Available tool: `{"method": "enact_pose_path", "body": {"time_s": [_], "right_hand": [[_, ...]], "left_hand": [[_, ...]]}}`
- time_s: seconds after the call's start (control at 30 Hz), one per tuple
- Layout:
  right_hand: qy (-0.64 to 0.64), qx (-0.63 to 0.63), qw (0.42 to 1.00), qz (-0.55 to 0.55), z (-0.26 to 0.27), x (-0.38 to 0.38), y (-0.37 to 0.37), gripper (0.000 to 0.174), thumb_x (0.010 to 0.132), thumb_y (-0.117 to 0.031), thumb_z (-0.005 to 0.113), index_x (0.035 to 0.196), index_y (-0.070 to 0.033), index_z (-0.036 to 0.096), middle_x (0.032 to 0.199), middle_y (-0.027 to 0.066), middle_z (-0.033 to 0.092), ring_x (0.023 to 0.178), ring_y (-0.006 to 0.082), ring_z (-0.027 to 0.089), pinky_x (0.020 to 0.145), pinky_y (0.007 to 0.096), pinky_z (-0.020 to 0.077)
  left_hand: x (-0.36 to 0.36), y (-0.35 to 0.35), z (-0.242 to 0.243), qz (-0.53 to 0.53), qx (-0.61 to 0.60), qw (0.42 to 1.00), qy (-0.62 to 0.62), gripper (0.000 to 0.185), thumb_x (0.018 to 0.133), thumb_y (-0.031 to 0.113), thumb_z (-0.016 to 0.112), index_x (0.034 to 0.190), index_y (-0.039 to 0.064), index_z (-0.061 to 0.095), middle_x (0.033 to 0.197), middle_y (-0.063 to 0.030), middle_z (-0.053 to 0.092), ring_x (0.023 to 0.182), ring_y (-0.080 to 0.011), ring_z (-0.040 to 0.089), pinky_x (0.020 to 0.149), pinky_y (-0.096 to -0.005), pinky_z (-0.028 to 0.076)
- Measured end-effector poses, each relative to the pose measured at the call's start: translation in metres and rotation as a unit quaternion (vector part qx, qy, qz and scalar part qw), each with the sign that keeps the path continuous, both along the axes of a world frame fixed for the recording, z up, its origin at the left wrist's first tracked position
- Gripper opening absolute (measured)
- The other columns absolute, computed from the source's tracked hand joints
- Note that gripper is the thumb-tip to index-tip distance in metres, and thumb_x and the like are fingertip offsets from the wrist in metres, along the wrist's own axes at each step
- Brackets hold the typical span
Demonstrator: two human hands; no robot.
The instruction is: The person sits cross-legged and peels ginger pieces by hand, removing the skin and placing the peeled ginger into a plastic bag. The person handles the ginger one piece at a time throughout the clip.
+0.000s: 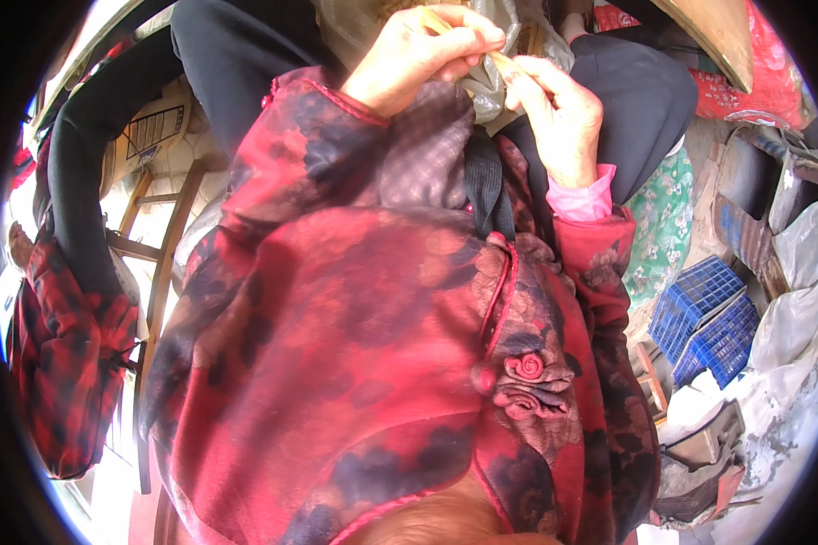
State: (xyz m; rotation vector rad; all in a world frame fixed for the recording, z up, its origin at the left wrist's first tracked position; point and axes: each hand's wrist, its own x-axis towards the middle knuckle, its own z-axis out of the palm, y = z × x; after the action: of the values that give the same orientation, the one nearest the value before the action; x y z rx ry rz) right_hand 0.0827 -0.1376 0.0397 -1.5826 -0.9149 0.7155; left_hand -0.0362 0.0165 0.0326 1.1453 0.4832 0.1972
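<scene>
A thin, pale yellow strip (499, 63), perhaps of plant material, runs between my two hands at the top of the view. My left hand (422, 51) pinches it between thumb and fingers, and a yellow piece also shows at the back of this hand. Lower and to the right, my right hand (560, 112) grips the other end with thumb and forefinger. Behind the hands, a clear plastic bag (494, 102) lies between my knees, with more yellowish pieces partly visible in it. My red and black flowered jacket (354, 327) fills the middle.
Another person's plaid sleeve (68, 381) and dark-clad limb are at the left, beside a wooden chair frame (151, 272). On the right are blue plastic baskets (705, 320), a green patterned cloth (661, 225) and red bags (750, 102). A wooden board edge (716, 34) juts in at top right.
</scene>
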Motion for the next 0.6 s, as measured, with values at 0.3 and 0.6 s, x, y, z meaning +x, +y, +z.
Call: {"method": "enact_pose_path", "body": {"time_s": [0.3,0.6], "right_hand": [[-0.052,-0.035,0.998,0.03,0.026,0.014,0.017,0.01,0.087,-0.002,0.059,0.095,0.002,0.064,0.073,0.0031,0.061,0.061,0.0071,0.054,0.054,0.0228,0.0432],[-0.351,0.09,0.932,-0.002,0.106,0.1,0.146,0.015,0.087,-0.019,0.06,0.092,-0.007,0.067,0.065,0.009,0.063,0.055,0.0196,0.06,0.052,0.0314,0.046]], "left_hand": [[-0.009,0.008,0.011,0.081,0.004,0.996,-0.044,0.008,0.087,0.01,0.061,0.089,0.002,0.063,0.075,-0.0021,0.059,0.056,-0.0059,0.048,0.053,-0.0194,0.038],[0.062,0.121,0.104,0.135,0.302,0.929,-0.165,0.017,0.09,0.019,0.059,0.091,0.002,0.062,0.071,0.0014,0.056,0.057,-0.0048,0.047,0.053,-0.0181,0.037]]}}
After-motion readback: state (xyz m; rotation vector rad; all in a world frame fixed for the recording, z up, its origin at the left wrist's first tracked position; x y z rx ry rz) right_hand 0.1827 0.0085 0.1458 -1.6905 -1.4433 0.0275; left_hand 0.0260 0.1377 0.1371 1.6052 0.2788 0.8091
